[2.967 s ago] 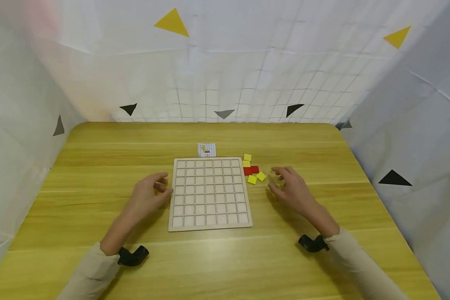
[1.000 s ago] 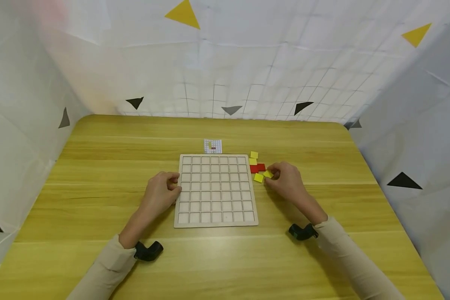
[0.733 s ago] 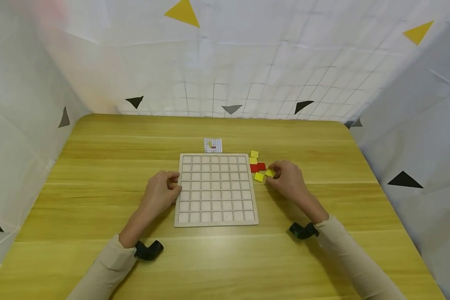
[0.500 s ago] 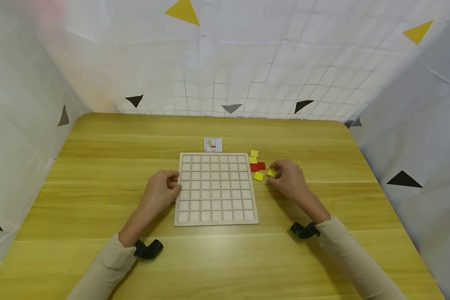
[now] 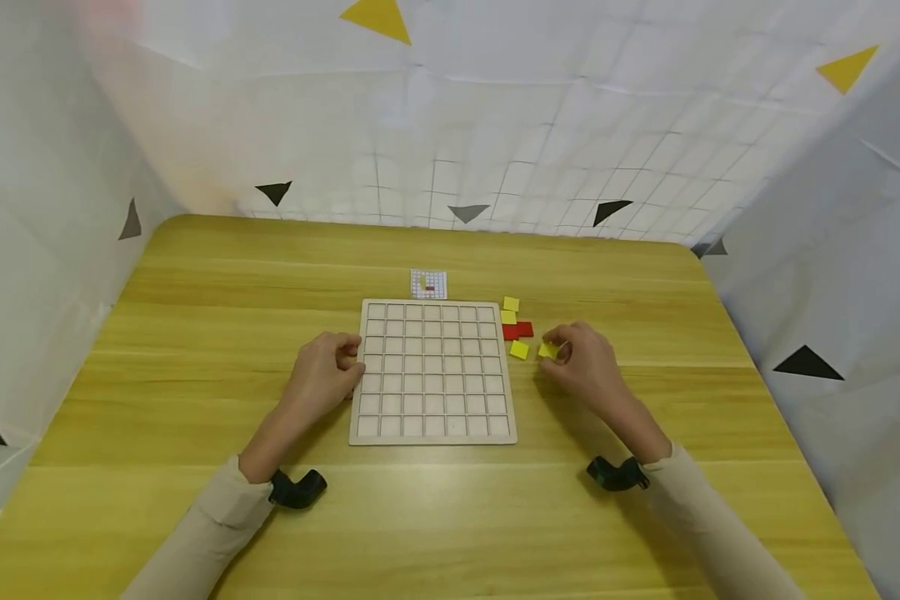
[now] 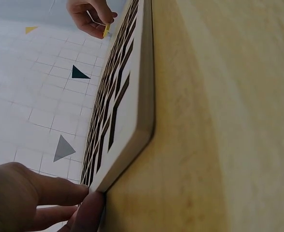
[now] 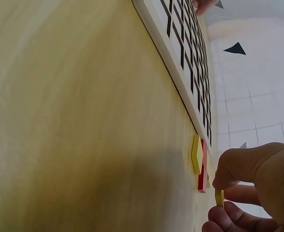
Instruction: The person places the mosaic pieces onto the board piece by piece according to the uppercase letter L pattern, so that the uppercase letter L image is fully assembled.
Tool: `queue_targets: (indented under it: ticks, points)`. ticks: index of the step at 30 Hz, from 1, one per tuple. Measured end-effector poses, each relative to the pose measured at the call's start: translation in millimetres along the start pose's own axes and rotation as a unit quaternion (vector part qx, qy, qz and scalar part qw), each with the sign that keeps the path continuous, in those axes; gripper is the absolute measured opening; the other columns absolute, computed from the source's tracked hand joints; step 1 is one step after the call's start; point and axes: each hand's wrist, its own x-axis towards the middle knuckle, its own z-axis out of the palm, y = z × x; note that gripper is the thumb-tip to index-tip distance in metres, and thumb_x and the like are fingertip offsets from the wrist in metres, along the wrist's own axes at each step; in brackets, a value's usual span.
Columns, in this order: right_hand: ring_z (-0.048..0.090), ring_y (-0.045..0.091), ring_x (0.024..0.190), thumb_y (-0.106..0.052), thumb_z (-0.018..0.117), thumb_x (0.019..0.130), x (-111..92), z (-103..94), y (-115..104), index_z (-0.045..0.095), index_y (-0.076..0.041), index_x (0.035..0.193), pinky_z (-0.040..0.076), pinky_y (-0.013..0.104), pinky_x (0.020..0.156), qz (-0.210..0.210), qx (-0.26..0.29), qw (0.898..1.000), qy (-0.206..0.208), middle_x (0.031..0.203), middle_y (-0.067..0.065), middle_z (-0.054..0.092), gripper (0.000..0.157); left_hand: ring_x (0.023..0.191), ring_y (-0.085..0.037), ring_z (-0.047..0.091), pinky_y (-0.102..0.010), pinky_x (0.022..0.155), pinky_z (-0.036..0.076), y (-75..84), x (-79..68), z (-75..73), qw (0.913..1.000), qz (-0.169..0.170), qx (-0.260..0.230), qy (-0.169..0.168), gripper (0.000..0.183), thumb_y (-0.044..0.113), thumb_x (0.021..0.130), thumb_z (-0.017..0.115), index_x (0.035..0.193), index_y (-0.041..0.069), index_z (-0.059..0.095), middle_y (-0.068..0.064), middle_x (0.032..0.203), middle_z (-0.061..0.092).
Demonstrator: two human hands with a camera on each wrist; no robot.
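Note:
A pale wooden grid board (image 5: 433,372) with rows of square recesses lies on the table. At its left edge, my left hand (image 5: 322,367) pinches the rim between thumb and fingers, as the left wrist view (image 6: 40,198) also shows. My right hand (image 5: 587,367), right of the board, pinches a yellow square tile (image 5: 547,350) between thumb and fingers; in the right wrist view this held tile (image 7: 219,197) is seen edge-on, apart from the others. Beside the board's right edge lie red tiles (image 5: 525,329), a loose yellow tile (image 5: 519,350) and two more yellow tiles (image 5: 511,303).
A small printed card (image 5: 428,284) with a grid and coloured squares lies just behind the board. The wooden table (image 5: 450,517) extends around everything, up to white cloth walls (image 5: 495,108) bearing triangles. Each wrist carries a black camera mount (image 5: 297,489).
My right hand has reached the tiles, taken hold of a yellow one and drawn it right, away from the pile. My left hand has closed in on the board's left rim.

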Motion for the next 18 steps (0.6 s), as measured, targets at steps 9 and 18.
queue_targets:
  ticks: [9, 18]
  points:
    - [0.059, 0.025, 0.079, -0.005, 0.075, 0.077, -11, 4.1, -7, 0.072, 0.000, 0.104, 0.052, 0.037, 0.068, -0.025, 0.008, 1.000, 0.003, 0.096, 0.012, 0.062, 0.028, 0.089, -0.025, 0.067, -0.031, 0.064, 0.059, 1.1, -0.1, -0.6, 1.0000, -0.001, 0.006, -0.001, 0.041, 0.004, 0.089, 0.070, 0.128, -0.005, 0.063, -0.015, 0.107, 0.063]
    - [0.060, 0.025, 0.077, -0.001, 0.076, 0.075, -16, 11.6, -14, 0.072, 0.000, 0.102, 0.052, 0.035, 0.065, -0.068, 0.012, 0.998, 0.006, 0.094, 0.011, 0.062, 0.028, 0.090, -0.025, 0.067, -0.032, 0.065, 0.059, 1.3, 0.1, -0.5, 1.0000, -0.004, 0.006, -0.002, 0.040, 0.005, 0.089, 0.069, 0.128, -0.005, 0.062, -0.015, 0.107, 0.063]
